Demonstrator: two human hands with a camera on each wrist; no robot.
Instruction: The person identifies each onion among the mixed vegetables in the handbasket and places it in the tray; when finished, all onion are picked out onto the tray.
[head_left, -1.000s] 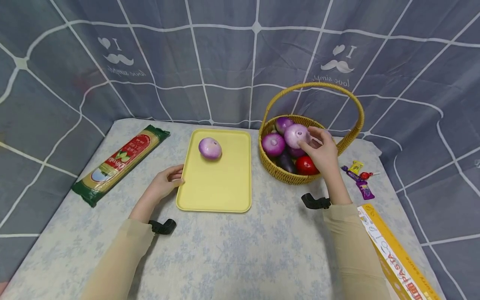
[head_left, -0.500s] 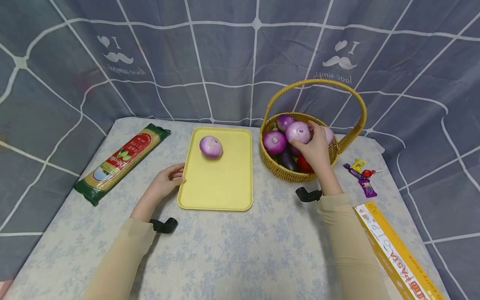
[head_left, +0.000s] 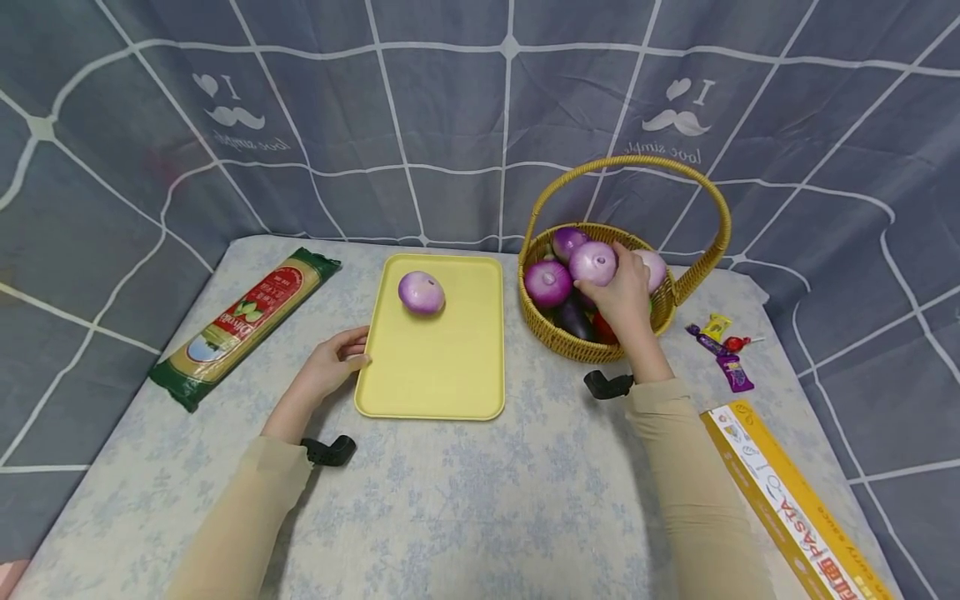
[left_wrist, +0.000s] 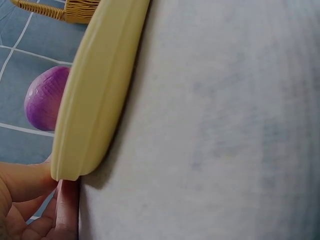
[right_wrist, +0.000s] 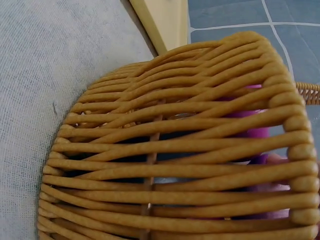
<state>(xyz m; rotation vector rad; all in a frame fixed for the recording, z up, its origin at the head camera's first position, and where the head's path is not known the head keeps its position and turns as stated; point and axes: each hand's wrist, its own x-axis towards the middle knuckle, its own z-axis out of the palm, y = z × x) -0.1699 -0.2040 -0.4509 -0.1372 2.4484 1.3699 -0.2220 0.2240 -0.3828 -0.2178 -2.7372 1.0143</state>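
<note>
The right hand (head_left: 624,296) curls its fingers round the top onion (head_left: 592,264) in the wicker basket (head_left: 573,345); the left hand (head_left: 333,362) pinches the yellow tray (head_left: 435,367) by its edge. I would lift the top onion slowly, so the darker onion (head_left: 547,284) beside it stays still.

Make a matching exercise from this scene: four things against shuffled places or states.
1. Yellow rectangular tray
2. Long green-gold packet with red label
3. Person's right hand
4. Small red lollipop

A. Right of the golden wicker basket
B. Grips a round pale-purple onion
C. Edge held by the left hand
D. Lies left of the tray

Pairs: 1C, 2D, 3B, 4A
</note>
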